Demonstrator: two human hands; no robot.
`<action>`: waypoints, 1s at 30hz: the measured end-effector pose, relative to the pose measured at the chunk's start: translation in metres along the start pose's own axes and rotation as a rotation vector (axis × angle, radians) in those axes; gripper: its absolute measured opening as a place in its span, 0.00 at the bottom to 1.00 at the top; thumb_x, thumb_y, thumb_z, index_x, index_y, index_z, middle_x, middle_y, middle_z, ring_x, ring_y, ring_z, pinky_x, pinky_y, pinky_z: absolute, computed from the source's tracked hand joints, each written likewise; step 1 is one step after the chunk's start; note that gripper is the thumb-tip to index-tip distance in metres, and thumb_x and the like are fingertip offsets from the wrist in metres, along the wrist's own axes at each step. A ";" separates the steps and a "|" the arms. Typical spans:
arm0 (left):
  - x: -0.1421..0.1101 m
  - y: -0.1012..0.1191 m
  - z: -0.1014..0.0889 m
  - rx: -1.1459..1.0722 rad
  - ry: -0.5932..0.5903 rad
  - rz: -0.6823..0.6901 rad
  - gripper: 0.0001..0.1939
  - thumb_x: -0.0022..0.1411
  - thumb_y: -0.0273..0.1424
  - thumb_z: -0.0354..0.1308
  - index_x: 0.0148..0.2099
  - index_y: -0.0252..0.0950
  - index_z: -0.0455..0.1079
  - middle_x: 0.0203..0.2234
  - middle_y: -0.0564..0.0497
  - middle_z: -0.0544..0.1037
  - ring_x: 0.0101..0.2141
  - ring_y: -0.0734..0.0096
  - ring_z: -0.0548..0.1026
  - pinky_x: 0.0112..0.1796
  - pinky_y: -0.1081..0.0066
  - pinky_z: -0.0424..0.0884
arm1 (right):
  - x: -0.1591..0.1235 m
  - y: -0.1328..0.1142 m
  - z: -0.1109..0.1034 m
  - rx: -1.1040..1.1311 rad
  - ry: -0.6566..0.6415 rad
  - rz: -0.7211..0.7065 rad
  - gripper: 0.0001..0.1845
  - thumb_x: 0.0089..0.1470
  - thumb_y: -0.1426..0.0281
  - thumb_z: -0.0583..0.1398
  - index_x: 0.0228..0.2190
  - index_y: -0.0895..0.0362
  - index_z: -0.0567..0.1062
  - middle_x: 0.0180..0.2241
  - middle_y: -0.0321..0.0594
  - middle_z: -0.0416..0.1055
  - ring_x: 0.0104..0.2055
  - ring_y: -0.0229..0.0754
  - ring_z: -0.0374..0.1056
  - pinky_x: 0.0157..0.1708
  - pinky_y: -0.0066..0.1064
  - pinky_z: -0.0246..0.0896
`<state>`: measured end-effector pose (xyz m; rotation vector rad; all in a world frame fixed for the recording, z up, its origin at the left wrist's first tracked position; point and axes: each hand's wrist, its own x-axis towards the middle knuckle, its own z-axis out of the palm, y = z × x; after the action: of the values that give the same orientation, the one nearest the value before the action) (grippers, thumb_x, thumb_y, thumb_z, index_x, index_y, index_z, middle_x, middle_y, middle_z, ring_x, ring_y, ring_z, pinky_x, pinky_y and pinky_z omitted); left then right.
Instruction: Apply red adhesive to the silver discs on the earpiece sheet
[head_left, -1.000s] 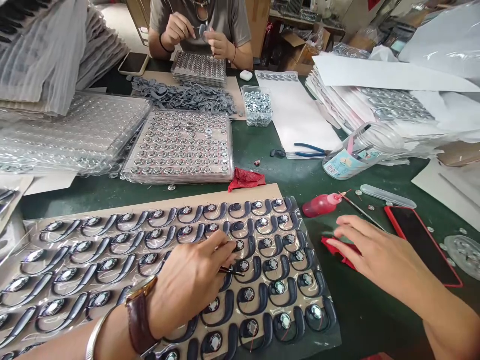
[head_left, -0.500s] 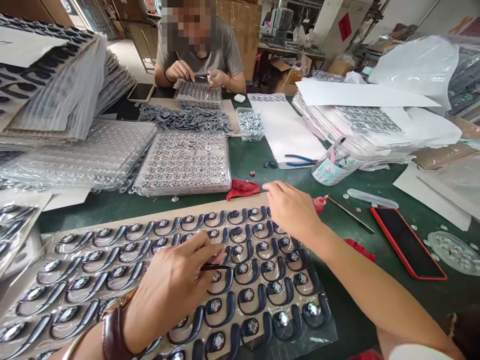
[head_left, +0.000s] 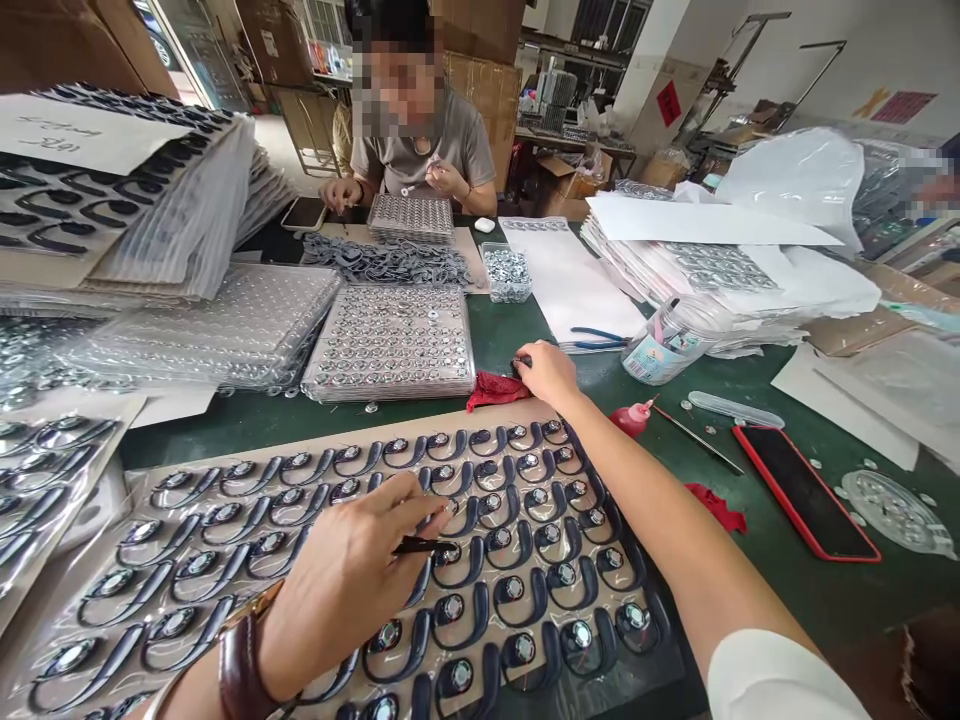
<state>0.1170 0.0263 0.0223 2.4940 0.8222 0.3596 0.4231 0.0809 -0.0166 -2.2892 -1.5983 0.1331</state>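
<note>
My left hand (head_left: 367, 560), with a brown strap at the wrist, is closed around dark tweezers (head_left: 424, 546). Their tips point right, over one of the curved dark ear-hook pieces with round metallic centres. Those pieces sit in rows on a plastic-covered brown sheet (head_left: 360, 438) beneath both arms. Beyond the sheet's far edge, my right hand (head_left: 549, 372) pinches a small dark part (head_left: 520, 363) at the tabletop, its details partly hidden by the fingers. A crumpled red cloth (head_left: 495, 390) lies just left of that hand.
A stack of clear trays with round parts (head_left: 390, 345) stands beyond the sheet. To the right are a red-tipped bottle (head_left: 631, 416), a plastic jar (head_left: 664, 345), blue pliers (head_left: 600, 338) and a red-cased phone (head_left: 806, 490). Across the table sits a co-worker (head_left: 465, 130).
My right hand has moved forward and away from the sheet, its fingers now on the small dark part. My left hand stays with the tweezers over the same area. The camera view has tilted up.
</note>
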 end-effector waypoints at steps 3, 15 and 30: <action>0.006 -0.006 0.000 -0.104 0.000 -0.106 0.14 0.65 0.33 0.51 0.48 0.42 0.74 0.39 0.49 0.78 0.37 0.69 0.77 0.38 0.74 0.72 | -0.029 -0.016 -0.016 0.078 0.027 -0.087 0.11 0.62 0.67 0.57 0.43 0.55 0.77 0.40 0.42 0.76 0.39 0.42 0.73 0.38 0.31 0.66; 0.016 0.027 -0.003 -0.502 -0.175 -0.180 0.20 0.66 0.46 0.51 0.38 0.36 0.74 0.25 0.55 0.73 0.24 0.78 0.63 0.25 0.77 0.57 | -0.152 -0.040 -0.047 0.505 0.038 -0.758 0.13 0.60 0.73 0.60 0.47 0.59 0.74 0.41 0.44 0.77 0.43 0.41 0.73 0.44 0.33 0.71; 0.012 0.039 0.004 -0.490 -0.210 -0.120 0.22 0.68 0.43 0.48 0.27 0.34 0.68 0.21 0.55 0.67 0.25 0.78 0.63 0.27 0.75 0.58 | -0.161 -0.032 -0.060 0.606 -0.185 -0.616 0.11 0.56 0.72 0.61 0.42 0.56 0.77 0.35 0.41 0.78 0.36 0.41 0.74 0.39 0.33 0.70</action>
<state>0.1464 0.0052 0.0404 1.9790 0.6953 0.2194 0.3525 -0.0717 0.0309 -1.3091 -1.9405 0.5904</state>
